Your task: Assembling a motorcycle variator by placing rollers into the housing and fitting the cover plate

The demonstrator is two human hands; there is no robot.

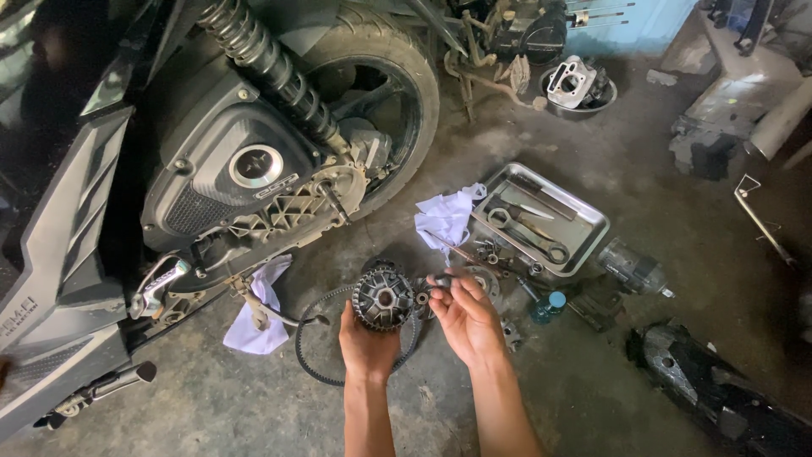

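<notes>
My left hand (365,345) grips a round toothed metal pulley (382,298) from below, holding it upright over the concrete floor. My right hand (464,317) is just right of it, with a small dark part (446,279) pinched between thumb and fingertips. A black drive belt (311,334) lies looped on the floor under and left of the pulley. Another round metal disc (482,278) and several small parts lie on the floor behind my right hand.
A scooter with its rear wheel (385,93) and open engine case (254,182) fills the left. A metal tray (584,245) holding wrenches, white rags (446,217), an impact driver (630,267), a black cover (719,389) and a bowl of engine parts (578,87) surround me.
</notes>
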